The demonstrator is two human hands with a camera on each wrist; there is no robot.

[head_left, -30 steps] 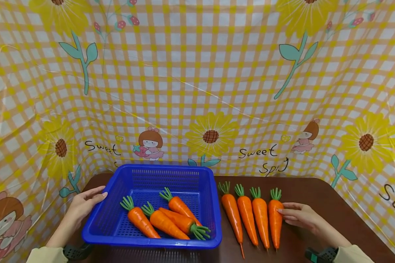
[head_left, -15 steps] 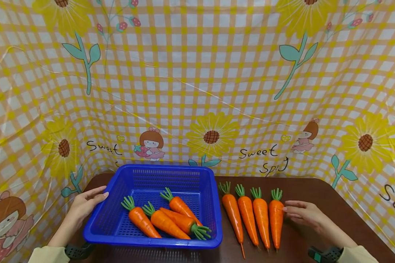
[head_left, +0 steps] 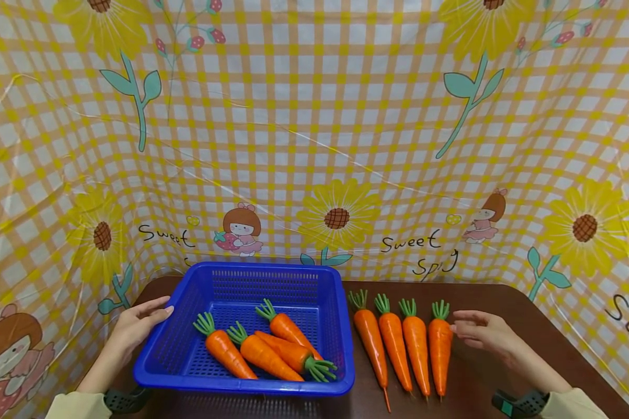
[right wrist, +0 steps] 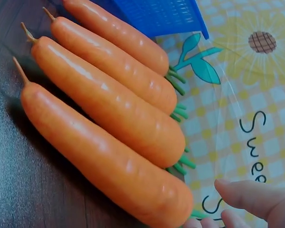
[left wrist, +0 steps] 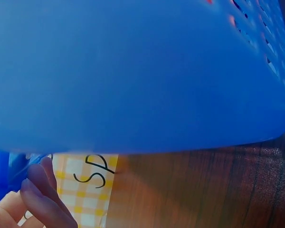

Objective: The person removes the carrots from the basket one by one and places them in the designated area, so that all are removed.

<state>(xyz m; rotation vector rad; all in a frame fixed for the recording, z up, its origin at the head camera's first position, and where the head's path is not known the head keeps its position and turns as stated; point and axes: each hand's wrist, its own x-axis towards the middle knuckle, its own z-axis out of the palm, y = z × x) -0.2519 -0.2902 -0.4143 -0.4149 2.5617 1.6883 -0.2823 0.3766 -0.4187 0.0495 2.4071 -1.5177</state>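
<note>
Several orange carrots with green tops lie in a blue plastic basket (head_left: 272, 273) on the left of the table. My left hand (head_left: 133, 326) is at the basket's left rim, its fingertips right at the edge and its fingers relaxed. In the left wrist view the basket's outer wall (left wrist: 133, 71) fills most of the picture. Right of the basket several more carrots lie side by side in a row, tops pointing away. Just right of the rightmost carrot (head_left: 440, 349) is my right hand (head_left: 484, 334), fingers loosely extended and holding nothing.
The dark brown table (head_left: 503, 297) has a rounded far-right corner. A yellow checked cloth (head_left: 314, 134) with sunflowers hangs behind and along both sides. The row's leftmost carrot (head_left: 370, 343) lies close to the basket's right wall.
My right hand has moved off the rightmost carrot, a little to the right. The basket, the carrots and my left hand have stayed in place.
</note>
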